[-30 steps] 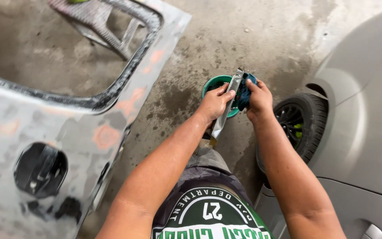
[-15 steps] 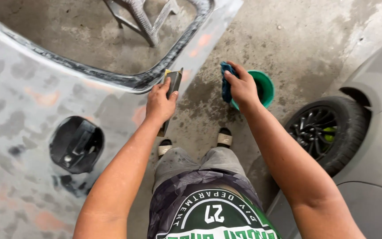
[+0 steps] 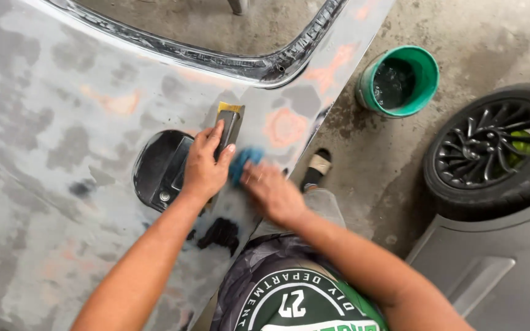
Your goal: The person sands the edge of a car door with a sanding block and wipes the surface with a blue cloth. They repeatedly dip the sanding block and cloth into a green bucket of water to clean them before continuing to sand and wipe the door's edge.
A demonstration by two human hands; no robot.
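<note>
Grey metal: a sanded car door panel (image 3: 62, 153) fills the frame from 7 to 12 o'clock, mottled with grey primer, bare patches and orange-pink filler spots.
Hidden: the panel's lower edge runs out of frame at 7 o'clock; its window opening is cut off at 12 o'clock.
Handle recess: a dark oval hollow (image 3: 157, 168) in the panel, its right part covered by the left hand.
Left hand: the left hand (image 3: 207, 165) lies near the centre, fingers closed over a dark sanding block (image 3: 229, 125) pressed flat on the panel.
Block: only its upper end shows, with a yellow edge at the 12 o'clock tip; the rest is under the fingers.
Right hand: the right hand (image 3: 271, 193), just at 4 o'clock of the left, is blurred; it grips a blue sponge (image 3: 243, 160) against the panel.
Sponge: mostly hidden by the fingers, so its shape is hard to make out; it sits just beside the block.
Bucket: a green bucket (image 3: 426, 76) stands on the concrete floor (image 3: 363, 178) at 1 o'clock, with dark liquid inside.
Wheel: a black car wheel (image 3: 498, 150) at 3 o'clock, its tyre partly cut off by grey bodywork.
Foot: a sandalled foot (image 3: 317, 165) shows below the panel's edge.
Shirt sign: a round green and white emblem (image 3: 295, 303) at 6 o'clock, cut off by the frame.
</note>
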